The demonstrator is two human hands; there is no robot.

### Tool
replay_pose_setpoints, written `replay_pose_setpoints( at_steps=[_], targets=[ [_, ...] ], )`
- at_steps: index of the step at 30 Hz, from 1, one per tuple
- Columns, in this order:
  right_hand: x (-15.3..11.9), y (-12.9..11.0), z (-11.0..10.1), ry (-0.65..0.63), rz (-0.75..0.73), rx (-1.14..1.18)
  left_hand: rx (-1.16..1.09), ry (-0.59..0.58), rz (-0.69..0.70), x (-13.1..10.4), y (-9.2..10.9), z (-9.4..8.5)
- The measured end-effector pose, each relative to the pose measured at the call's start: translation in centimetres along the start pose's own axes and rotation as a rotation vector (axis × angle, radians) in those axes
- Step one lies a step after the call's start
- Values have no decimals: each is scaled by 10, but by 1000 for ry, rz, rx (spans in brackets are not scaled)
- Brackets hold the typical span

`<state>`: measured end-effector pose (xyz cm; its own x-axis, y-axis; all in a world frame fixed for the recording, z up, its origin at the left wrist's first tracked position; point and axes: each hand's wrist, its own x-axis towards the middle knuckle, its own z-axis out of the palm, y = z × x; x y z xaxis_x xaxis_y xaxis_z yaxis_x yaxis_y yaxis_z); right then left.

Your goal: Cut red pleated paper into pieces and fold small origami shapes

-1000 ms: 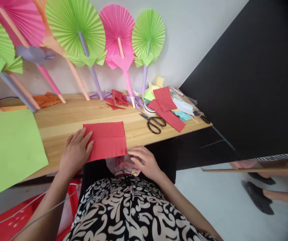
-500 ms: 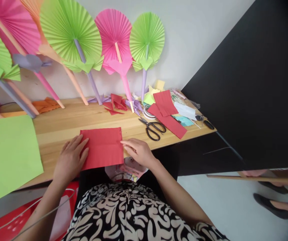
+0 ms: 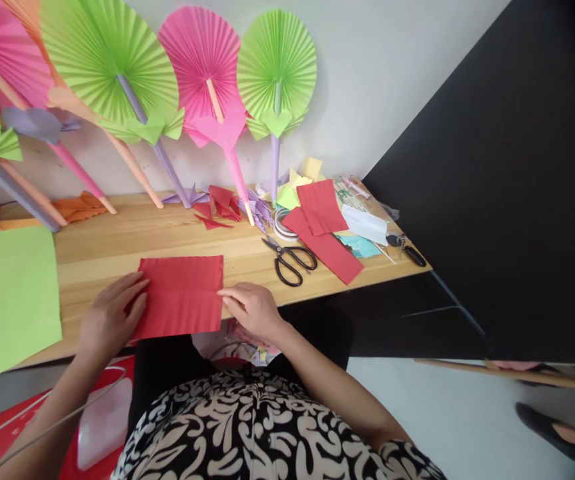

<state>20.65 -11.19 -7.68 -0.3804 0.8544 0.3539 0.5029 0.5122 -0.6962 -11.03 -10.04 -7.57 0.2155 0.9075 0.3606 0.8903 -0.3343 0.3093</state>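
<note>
A red sheet of paper (image 3: 182,297), with faint creases, lies at the table's front edge and hangs slightly over it. My left hand (image 3: 112,313) rests on its left edge, fingers spread. At the right edge, my right hand (image 3: 252,308) pinches the paper between thumb and forefinger. Black-handled scissors (image 3: 290,259) lie to the right, their blades a little apart. Beyond them are a red strip (image 3: 325,247) and a smaller red piece (image 3: 321,208) overlapping it.
Pleated paper fans, such as a green one (image 3: 277,67), lean on the wall. A large green sheet (image 3: 10,300) lies left. Tape rolls (image 3: 285,225), paper scraps and a white piece (image 3: 365,225) sit at the right. A person's shoe (image 3: 557,433) shows lower right.
The view has shifted, so the table things appear further left. My hands remain at the same two edges of the red sheet, which lies flat as before.
</note>
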Motion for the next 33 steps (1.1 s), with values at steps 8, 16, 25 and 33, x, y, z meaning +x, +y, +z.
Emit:
replay_pose_setpoints(
  at_steps=[8,16,25,33],
  targets=[
    [1,3,0,-14,-19,2,9,13,-49,1,6,-2],
    [-3,-7,-29,68,-38,178,11,11,-60,2,6,-2],
    [25,109,-211,519,607,-503,-14,22,-13,0,-1,1],
    [72,164,-232,322,796,-546,-52,21,16,-2,-8,6]
  ],
)
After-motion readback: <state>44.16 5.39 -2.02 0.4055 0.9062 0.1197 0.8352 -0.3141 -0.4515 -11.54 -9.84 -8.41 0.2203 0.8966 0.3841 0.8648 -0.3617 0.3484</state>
